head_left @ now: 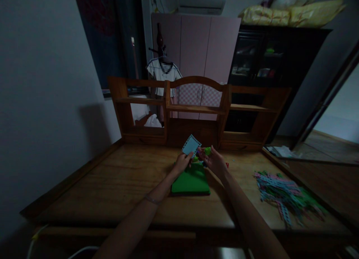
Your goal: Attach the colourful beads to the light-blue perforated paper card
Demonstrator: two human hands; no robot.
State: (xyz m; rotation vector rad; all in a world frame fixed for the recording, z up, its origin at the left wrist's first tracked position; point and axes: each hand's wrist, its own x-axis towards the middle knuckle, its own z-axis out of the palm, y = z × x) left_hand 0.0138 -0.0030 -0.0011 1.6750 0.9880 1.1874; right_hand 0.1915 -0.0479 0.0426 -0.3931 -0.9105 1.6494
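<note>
The left hand (183,162) pinches a pale blue perforated card (191,145) above the green mat (191,181) on the tabletop (117,184). The right hand (215,161) grips small colourful pieces (206,152), partly hidden. In the dim light, a loose pinch could probably drop the card or scatter the pieces.

Left hand: my left hand (183,162) pinches a pale blue perforated square (191,145), held tilted.
Right hand: my right hand (215,162) meets it above a green plate (191,181).
Desk: a wooden desk (117,184) bears a heap of perforated strips (283,195) at far right.
</note>
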